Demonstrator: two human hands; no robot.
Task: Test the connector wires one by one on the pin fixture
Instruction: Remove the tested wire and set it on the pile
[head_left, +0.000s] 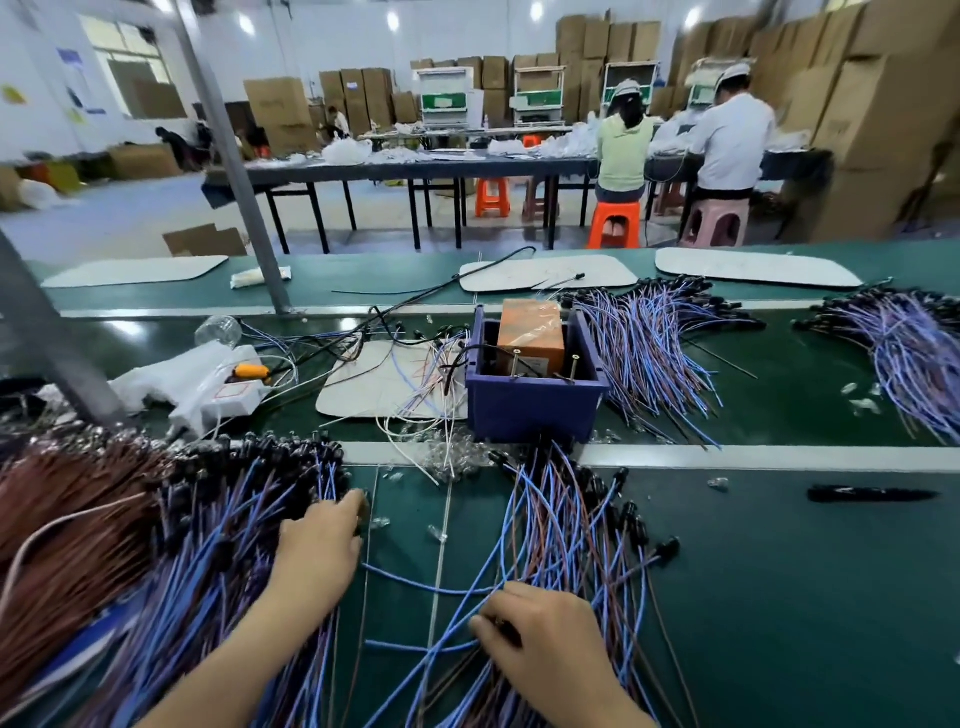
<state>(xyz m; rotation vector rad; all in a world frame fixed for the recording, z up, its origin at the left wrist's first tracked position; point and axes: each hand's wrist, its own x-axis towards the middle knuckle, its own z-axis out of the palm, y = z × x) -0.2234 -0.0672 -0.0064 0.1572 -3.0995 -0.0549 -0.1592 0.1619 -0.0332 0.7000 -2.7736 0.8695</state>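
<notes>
The pin fixture (535, 410) is a blue box holding an orange block and upright metal pins, standing at the middle of the green bench. A big pile of blue and brown connector wires (208, 545) with black connectors lies at the left. My left hand (319, 545) lies on that pile's right edge, its fingertips curled onto a black connector. A smaller fan of wires (566, 525) lies in front of the fixture. My right hand (545, 639) pinches a wire end from this fan between thumb and fingers.
More wire bundles (654, 358) lie right of the fixture and at the far right (914, 353). White foam, a plastic bottle (218, 330) and loose cables sit left of the fixture. A grey post (234, 166) rises from the bench. Two people sit at a far table.
</notes>
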